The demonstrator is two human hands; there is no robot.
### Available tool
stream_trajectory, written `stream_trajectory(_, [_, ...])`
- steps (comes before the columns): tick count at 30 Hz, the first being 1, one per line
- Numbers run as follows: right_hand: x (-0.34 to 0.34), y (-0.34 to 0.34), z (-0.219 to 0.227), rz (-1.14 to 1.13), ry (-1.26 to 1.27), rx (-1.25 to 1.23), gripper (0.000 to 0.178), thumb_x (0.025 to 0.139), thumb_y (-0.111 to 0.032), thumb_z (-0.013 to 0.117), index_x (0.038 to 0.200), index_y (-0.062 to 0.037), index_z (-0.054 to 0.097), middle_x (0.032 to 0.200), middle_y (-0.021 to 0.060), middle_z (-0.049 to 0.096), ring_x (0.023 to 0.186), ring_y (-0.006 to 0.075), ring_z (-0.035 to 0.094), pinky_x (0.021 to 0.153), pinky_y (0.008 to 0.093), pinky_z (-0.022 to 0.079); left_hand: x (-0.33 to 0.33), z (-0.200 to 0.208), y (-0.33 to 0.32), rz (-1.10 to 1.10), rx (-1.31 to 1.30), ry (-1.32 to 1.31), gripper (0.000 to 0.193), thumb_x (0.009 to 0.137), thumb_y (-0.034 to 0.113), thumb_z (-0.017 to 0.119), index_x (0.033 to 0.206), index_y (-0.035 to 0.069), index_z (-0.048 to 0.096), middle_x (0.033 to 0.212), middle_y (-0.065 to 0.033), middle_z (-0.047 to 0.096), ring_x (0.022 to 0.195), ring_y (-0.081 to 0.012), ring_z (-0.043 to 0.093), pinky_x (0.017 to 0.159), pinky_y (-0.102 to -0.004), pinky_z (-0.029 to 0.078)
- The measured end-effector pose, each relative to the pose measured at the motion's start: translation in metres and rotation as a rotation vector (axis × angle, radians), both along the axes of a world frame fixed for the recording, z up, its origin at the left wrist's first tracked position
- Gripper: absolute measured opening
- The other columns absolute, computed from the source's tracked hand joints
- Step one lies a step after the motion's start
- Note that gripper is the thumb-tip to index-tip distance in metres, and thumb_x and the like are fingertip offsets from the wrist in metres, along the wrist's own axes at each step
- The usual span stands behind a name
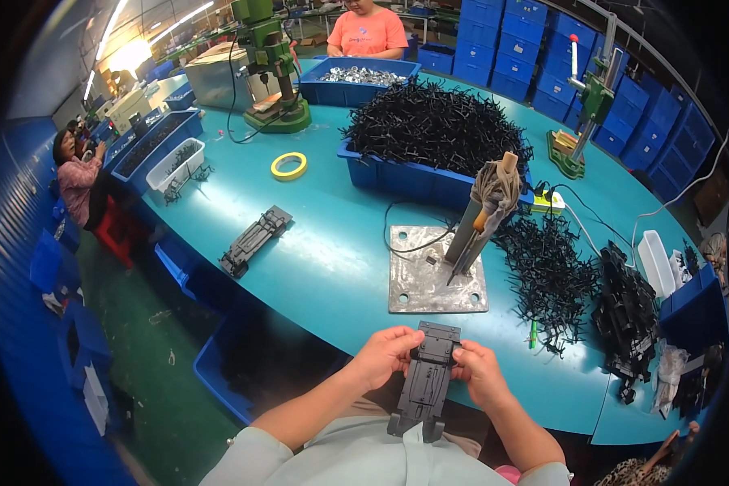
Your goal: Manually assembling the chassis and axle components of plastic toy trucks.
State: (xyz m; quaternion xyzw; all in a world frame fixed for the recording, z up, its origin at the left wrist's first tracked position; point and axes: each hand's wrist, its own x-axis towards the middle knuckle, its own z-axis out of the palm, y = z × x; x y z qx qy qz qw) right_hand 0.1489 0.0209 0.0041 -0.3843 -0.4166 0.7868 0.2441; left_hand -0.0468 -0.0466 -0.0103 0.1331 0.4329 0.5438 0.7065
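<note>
A black plastic toy car chassis (426, 379) is held upright between my two hands at the table's near edge, its long side toward me. My left hand (387, 355) grips its upper left side with thumb and fingers. On the opposite edge, my right hand (478, 368) pinches the chassis near its upper corner. Just beyond stands a metal base plate (413, 283) with a post and a soldering iron with an orange handle (479, 221) leaning on it. A second, similar chassis (256, 240) lies on the table to the left.
A blue bin (364, 168) heaped with small black parts sits mid-table, and loose black parts (549, 279) spread right of the plate. Stacked chassis (626, 316) lie farther right. Yellow tape (288, 166), green presses (277, 113) and a co-worker (368, 32) are across the table.
</note>
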Motion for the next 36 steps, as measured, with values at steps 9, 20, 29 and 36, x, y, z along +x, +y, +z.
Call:
stream_trajectory(9, [0.006,0.023,-0.002,0.025,0.011,0.010,0.028,0.080,-0.016,0.058,0.104,-0.0010,0.059,0.095,0.0062,0.066,0.082,0.0138,0.062,0.064,0.0279,0.051,-0.001,-0.007,0.025,-0.090,0.115,0.028,0.027,0.091,0.036,0.063,0.085,0.010,0.057,0.070,0.0014,0.054,0.058,-0.0085,0.051,0.049,-0.0251,0.043])
stream_trajectory(20, [-0.004,0.034,-0.003,0.066,-0.002,-0.005,0.040,0.082,-0.024,0.057,0.113,0.0010,0.056,0.090,0.0020,0.064,0.069,0.0087,0.057,0.062,0.0246,0.051,-0.002,-0.012,0.033,-0.004,0.086,-0.046,0.029,0.091,0.038,0.062,0.089,0.010,0.055,0.078,0.0005,0.059,0.062,-0.0090,0.056,0.053,-0.0251,0.046])
stream_trajectory(29, [-0.006,0.038,-0.015,-0.025,0.052,-0.069,0.012,0.083,-0.012,0.060,0.093,-0.0078,0.057,0.068,-0.0057,0.046,0.060,0.0065,0.046,0.055,0.0245,0.042,-0.007,-0.005,0.039,0.084,0.044,0.066,0.023,0.086,0.031,0.068,0.082,0.011,0.059,0.071,0.0028,0.055,0.060,-0.0074,0.047,0.049,-0.0235,0.036])
stream_trajectory(36, [-0.012,0.040,0.003,0.030,0.071,-0.041,0.030,0.087,-0.022,0.057,0.109,-0.0011,0.058,0.100,0.0058,0.064,0.087,0.0142,0.061,0.074,0.0302,0.051,-0.007,-0.002,0.051,0.059,0.038,-0.086,0.022,0.094,0.029,0.058,0.096,0.007,0.060,0.085,-0.0022,0.064,0.070,-0.0089,0.061,0.058,-0.0239,0.051])
